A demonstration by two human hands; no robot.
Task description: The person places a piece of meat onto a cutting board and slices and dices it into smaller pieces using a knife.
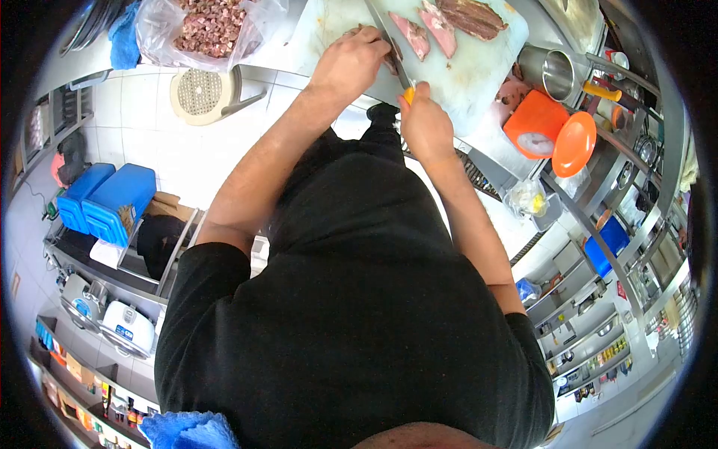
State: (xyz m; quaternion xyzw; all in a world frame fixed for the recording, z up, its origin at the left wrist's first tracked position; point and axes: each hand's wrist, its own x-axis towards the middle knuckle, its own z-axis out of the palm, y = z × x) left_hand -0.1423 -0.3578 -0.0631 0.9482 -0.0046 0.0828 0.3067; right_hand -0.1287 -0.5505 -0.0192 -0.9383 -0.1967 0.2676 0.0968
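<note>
My right hand (pixel 428 127) is closed round the orange handle of a knife (pixel 402 72), whose blade points up and away across the white cutting board (pixel 479 86). Beside the blade, my left hand (pixel 351 63) is closed on a dark piece of meat (pixel 390 63) near the board's front edge. Two pink meat slices (pixel 410 35) lie to the right of the blade, with a larger browned piece (pixel 473 18) behind them.
A clear bag of diced meat (pixel 212 28) is at the left, near a blue cloth (pixel 124 36). On the right are a metal pot (pixel 550 72), an orange scale (pixel 535 126) and an orange dish (pixel 574 144). A plastic stool (pixel 200 96) stands below.
</note>
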